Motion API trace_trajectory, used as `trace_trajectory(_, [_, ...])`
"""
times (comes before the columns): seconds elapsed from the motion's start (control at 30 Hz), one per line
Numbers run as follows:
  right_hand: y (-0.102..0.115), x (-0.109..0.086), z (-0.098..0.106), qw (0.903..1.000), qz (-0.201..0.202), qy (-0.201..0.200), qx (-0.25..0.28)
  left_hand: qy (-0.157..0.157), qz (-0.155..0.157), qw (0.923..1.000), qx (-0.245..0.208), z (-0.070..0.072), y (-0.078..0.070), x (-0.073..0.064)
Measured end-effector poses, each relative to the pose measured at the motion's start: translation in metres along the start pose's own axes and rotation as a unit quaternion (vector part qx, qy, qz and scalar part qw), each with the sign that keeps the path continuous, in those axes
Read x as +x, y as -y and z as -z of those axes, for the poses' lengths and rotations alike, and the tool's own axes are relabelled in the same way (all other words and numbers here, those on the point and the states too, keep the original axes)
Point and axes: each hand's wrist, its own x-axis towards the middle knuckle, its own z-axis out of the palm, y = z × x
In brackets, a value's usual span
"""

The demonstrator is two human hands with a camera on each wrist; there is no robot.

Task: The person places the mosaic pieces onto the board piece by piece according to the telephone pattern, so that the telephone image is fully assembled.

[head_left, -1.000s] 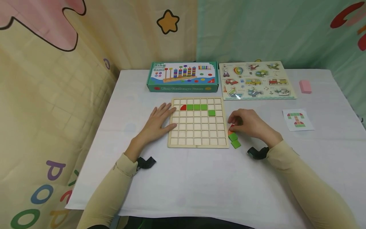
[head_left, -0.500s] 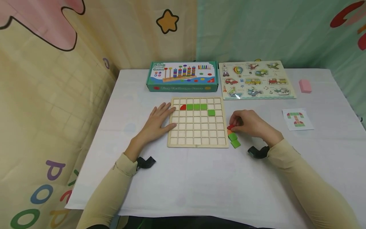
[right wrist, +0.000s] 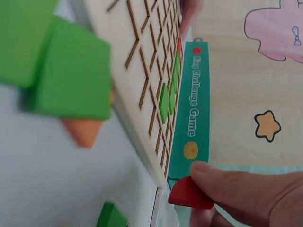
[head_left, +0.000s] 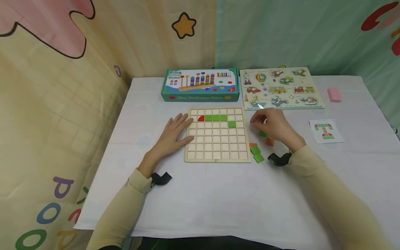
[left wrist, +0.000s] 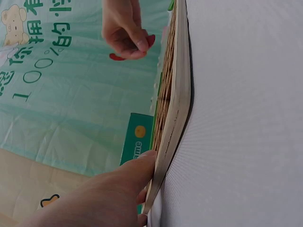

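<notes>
1. Red piece (right wrist: 188,195): it sits in your right hand (head_left: 271,121) above the surface (head_left: 200,198), just off the right edge of the board (head_left: 215,160), nearer the surface's far edge than its near edge.
2. Your right fingers pinch it; the fingers of your left hand (head_left: 173,133) are spread at the board's left edge, a good brace.
3. The step in hand seems to be fitting it into the grid. Judging by the printed card (head_left: 326,132), the bare cell at the right end of the row of green tiles (head_left: 216,118) looks likeliest.
4. Match the curve to the card before lowering, then seat the straight sides flat within the ridges. Carry your wrist clear of the loose green tile (head_left: 258,158).
5. It looks plain red and thick, with one rounded and one straight side; your grip hides the rest.
</notes>
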Motion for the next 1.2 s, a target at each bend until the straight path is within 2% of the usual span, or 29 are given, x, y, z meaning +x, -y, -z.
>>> trace_trajectory(0.13, [0.008, 0.015, -0.007, 0.9978, -0.032, -0.053, 0.023, 0.001, 0.002, 1.0, 0.002, -0.001, 0.0, -0.001])
trace_trajectory(0.27, [0.015, 0.029, -0.017, 0.9933, -0.041, -0.097, 0.048, -0.001, 0.003, 1.0, 0.002, 0.0, -0.001, -0.001])
trace_trajectory(0.4, [0.019, 0.04, -0.029, 0.9865, -0.054, -0.129, 0.084, 0.001, 0.005, 1.0, -0.002, 0.0, -0.001, -0.002])
trace_trajectory(0.5, [0.021, 0.045, -0.037, 0.9817, -0.071, -0.14, 0.108, 0.002, 0.007, 1.0, 0.0, -0.001, 0.0, -0.003])
trace_trajectory(0.6, [0.021, 0.047, -0.044, 0.9805, -0.092, -0.132, 0.114, 0.001, 0.004, 1.0, 0.001, -0.001, 0.0, -0.003])
trace_trajectory(0.73, [0.021, 0.046, -0.049, 0.9856, -0.099, -0.096, 0.099, -0.002, 0.0, 1.0, -0.002, 0.0, -0.001, -0.002])
trace_trajectory(0.87, [0.022, 0.045, -0.05, 0.9928, -0.061, -0.065, 0.08, -0.002, -0.002, 1.0, -0.003, 0.0, -0.001, -0.002])
trace_trajectory(1.0, [0.024, 0.042, -0.046, 0.996, -0.027, -0.045, 0.072, -0.006, -0.006, 1.0, 0.003, -0.001, -0.001, -0.001])
trace_trajectory(1.2, [0.015, 0.027, -0.029, 0.9981, -0.007, -0.029, 0.054, -0.005, -0.004, 1.0, 0.006, -0.002, 0.0, 0.0])
